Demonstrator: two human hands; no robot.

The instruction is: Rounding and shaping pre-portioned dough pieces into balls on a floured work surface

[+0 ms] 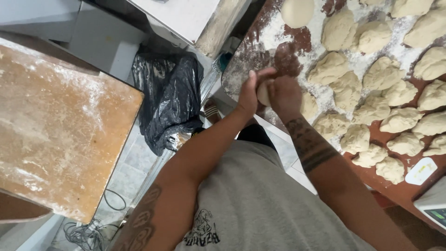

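Note:
My left hand (251, 90) and my right hand (284, 95) are cupped together around one pale piece of dough (263, 93), held just above the near edge of the floured brown worktable (251, 56). Only a sliver of that dough shows between the palms. Several rough dough pieces (371, 109) lie in rows on the table to the right of my hands. A smooth round dough ball (297, 11) sits apart at the far end of the table.
A floured wooden board (60, 125) stands at the left. Between it and the table, a black plastic bag (169, 100) hangs over the tiled floor, with cables (88, 232) below. A white scraper (420, 171) and a scale corner (434, 204) sit at the right.

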